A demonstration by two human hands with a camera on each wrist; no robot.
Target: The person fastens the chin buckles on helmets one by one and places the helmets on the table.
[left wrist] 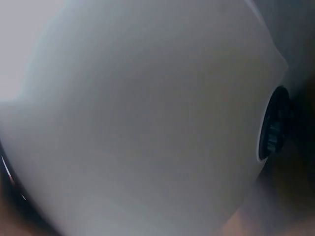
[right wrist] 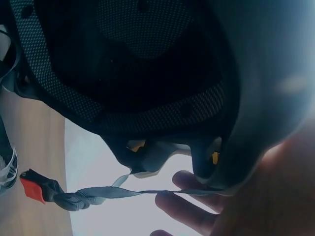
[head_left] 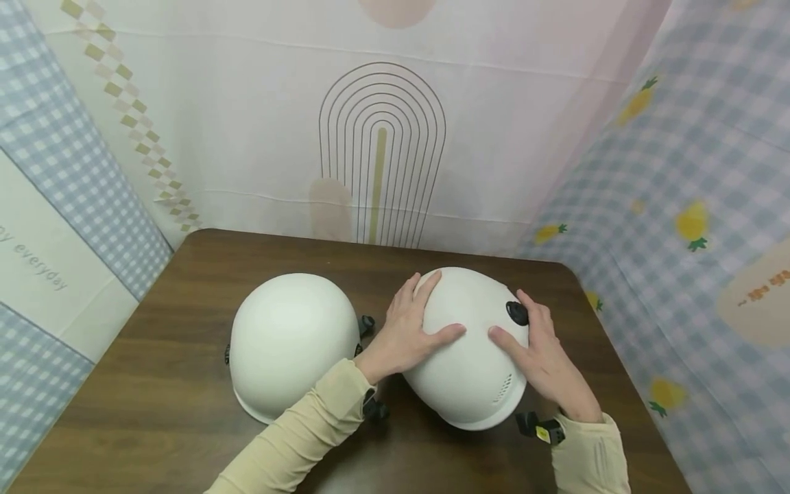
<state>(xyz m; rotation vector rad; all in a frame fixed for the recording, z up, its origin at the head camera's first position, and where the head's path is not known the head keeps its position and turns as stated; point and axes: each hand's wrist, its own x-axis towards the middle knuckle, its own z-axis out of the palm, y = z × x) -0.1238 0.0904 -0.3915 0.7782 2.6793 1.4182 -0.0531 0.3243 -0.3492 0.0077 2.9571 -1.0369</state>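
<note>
Two white helmets are on the dark wooden table. My left hand [head_left: 404,336] grips the near-left side of the right helmet [head_left: 463,374], its thumb across the shell. On the opposite side my right hand [head_left: 549,360] holds it, fingers by a black round fitting [head_left: 517,313] and thumb on top. The helmet is tilted, with a patch of small vent holes [head_left: 503,388] near its lower rim. In the right wrist view its dark padded inside [right wrist: 142,93] shows, a grey chin strap [right wrist: 110,192] with a red-and-black buckle [right wrist: 33,190] hanging past my fingertips [right wrist: 183,211].
The other helmet [head_left: 290,336] stands dome-up at left, partly behind my left sleeve [head_left: 302,432]. The table [head_left: 154,412] meets a patterned cloth [head_left: 259,137] at the back, and checked cloth [head_left: 648,274] hangs along the right side. A white shell [left wrist: 147,118] fills the left wrist view.
</note>
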